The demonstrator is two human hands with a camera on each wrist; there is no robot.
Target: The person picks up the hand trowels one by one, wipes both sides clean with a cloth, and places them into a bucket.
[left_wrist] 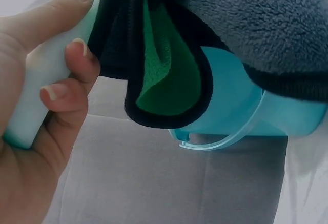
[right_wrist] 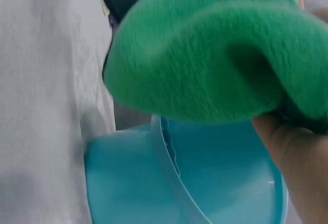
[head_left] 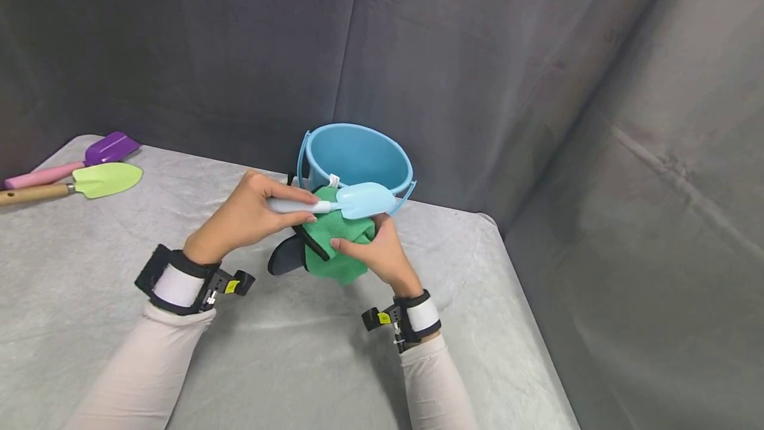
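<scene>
My left hand (head_left: 247, 214) grips the pale handle (left_wrist: 48, 60) of a light blue toy trowel (head_left: 358, 201), its blade held over the cloth. My right hand (head_left: 373, 251) holds a bunched green cloth (head_left: 337, 244) with a dark grey side and black edging (left_wrist: 169, 65) under the blade. A light blue bucket (head_left: 358, 154) stands upright just behind both hands, its handle (left_wrist: 215, 139) down. The right wrist view shows the green cloth (right_wrist: 205, 49) above the bucket's rim (right_wrist: 169, 167).
A green trowel (head_left: 104, 180) with a wooden handle and a purple trowel (head_left: 107, 148) with a pink handle lie at the far left of the grey-covered table (head_left: 298, 344). The table's right edge drops off beside the bucket. A dark fabric backdrop stands behind.
</scene>
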